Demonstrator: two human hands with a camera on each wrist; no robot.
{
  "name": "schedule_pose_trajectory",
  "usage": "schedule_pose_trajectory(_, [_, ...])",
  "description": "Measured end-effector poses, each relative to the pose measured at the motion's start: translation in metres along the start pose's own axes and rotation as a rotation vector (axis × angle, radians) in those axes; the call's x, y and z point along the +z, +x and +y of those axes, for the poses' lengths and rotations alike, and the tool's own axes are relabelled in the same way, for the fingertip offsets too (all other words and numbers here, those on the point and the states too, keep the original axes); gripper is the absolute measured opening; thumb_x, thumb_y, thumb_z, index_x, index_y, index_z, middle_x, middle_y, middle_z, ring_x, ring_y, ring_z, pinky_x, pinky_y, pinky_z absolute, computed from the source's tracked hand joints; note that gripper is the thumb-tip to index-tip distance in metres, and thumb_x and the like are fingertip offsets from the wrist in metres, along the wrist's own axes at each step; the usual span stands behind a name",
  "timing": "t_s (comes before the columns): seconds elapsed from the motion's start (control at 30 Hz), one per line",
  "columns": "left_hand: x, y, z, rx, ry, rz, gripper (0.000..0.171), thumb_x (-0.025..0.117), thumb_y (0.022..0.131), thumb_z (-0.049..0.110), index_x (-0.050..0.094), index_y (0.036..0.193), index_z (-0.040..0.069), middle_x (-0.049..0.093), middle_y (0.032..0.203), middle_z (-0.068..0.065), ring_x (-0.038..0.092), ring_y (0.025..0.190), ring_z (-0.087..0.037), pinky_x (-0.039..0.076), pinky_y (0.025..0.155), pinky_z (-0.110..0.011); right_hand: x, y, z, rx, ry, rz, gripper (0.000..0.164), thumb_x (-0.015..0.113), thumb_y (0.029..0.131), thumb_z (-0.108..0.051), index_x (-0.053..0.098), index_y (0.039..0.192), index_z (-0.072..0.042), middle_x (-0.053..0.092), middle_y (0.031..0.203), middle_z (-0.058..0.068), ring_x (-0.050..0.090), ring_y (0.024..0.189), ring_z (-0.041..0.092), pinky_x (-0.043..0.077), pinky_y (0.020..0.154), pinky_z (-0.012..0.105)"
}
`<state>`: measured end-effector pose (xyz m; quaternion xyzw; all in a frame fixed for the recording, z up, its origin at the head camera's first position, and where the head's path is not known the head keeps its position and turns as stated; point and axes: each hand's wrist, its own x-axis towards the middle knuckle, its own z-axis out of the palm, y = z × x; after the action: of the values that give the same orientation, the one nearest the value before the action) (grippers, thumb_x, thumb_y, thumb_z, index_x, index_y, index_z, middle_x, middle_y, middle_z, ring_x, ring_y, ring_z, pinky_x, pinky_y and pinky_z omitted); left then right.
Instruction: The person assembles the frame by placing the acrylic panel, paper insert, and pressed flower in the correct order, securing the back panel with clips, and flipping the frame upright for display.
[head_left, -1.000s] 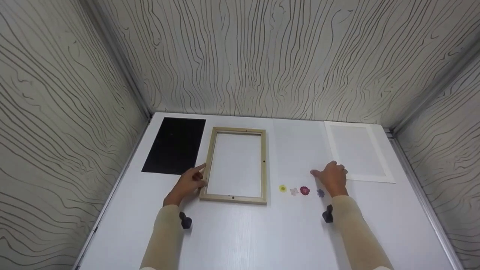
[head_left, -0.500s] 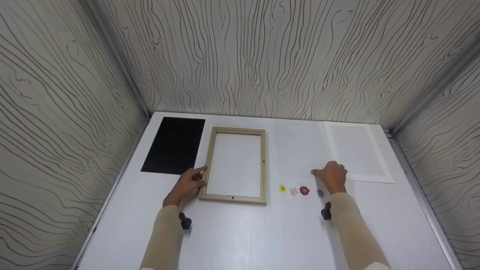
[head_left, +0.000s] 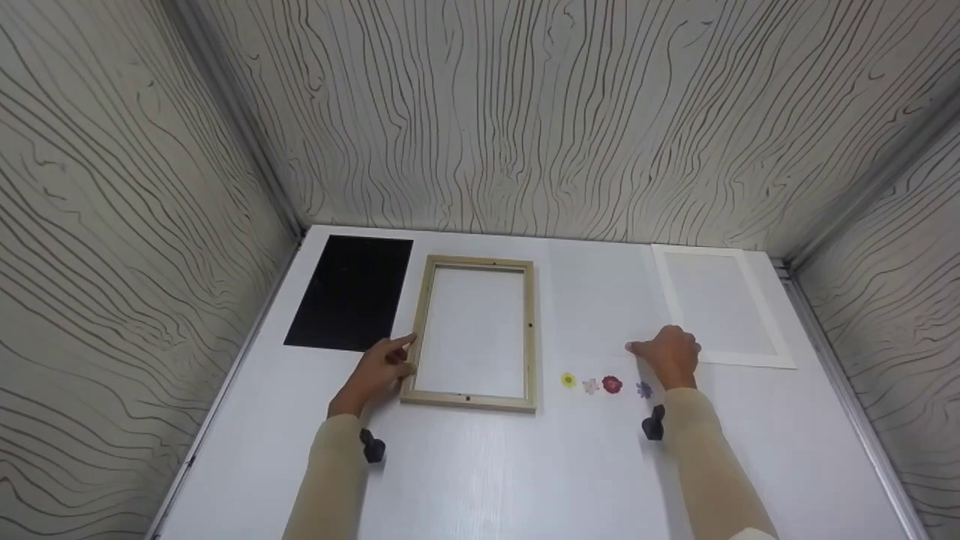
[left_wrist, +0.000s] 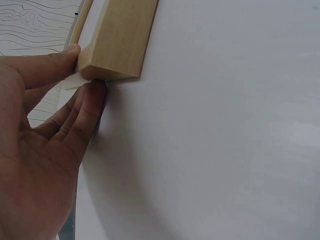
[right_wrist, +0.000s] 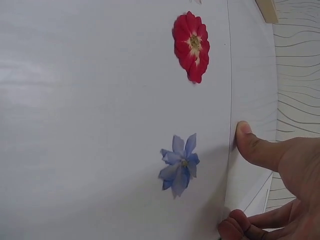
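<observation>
A pale wooden picture frame (head_left: 529,330) lies on the white table in the head view. My left hand (head_left: 375,369) holds its left side near the front corner; in the left wrist view the thumb (left_wrist: 67,56) lies against the wood with the fingers below. My right hand (head_left: 670,355) rests at the near right corner of a thin clear sheet (head_left: 600,300), its thumb (right_wrist: 250,145) spread along the near edge and apart from the bent fingers. Below the sheet lie a yellow flower (head_left: 568,380), a pale pink flower (head_left: 591,386), a red flower (right_wrist: 192,47) and a blue flower (right_wrist: 180,165).
A black panel (head_left: 351,292) lies at the table's back left. At the back right is a white mat board (head_left: 761,315) with a greyish middle, beside the clear sheet. Walls with a wood-grain pattern (head_left: 480,112) enclose the table (head_left: 480,472) at the back and sides.
</observation>
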<state>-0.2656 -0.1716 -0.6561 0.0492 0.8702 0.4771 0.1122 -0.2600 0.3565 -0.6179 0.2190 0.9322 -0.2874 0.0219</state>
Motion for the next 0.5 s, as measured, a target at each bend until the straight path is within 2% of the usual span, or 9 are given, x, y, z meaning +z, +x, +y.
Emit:
schedule_pose_trajectory(0.17, [-0.0005, -0.0002, 0.0005, 0.01, -0.006, 0.008, 0.062, 0.076, 0.092, 0.011, 0.061, 0.152, 0.017, 0.064, 0.114, -0.008, 0.059, 0.104, -0.022, 0.051, 0.099, -0.045, -0.0004, -0.0011, -0.0011, 0.002, 0.027, -0.002, 0.059, 0.081, 0.093, -0.026, 0.064, 0.123, 0.021, 0.064, 0.116, 0.037, 0.055, 0.111, 0.049, 0.049, 0.098, 0.062])
schedule_pose_trajectory(0.5, [0.0, -0.0004, 0.0015, 0.008, -0.002, 0.008, 0.063, 0.076, 0.091, 0.01, 0.061, 0.152, 0.015, 0.064, 0.115, -0.011, 0.059, 0.104, -0.023, 0.051, 0.098, -0.047, 0.0016, -0.0022, 0.0004, -0.004, 0.078, -0.003, 0.061, 0.082, 0.092, -0.022, 0.059, 0.127, 0.023, 0.064, 0.118, 0.039, 0.057, 0.111, 0.053, 0.049, 0.099, 0.065])
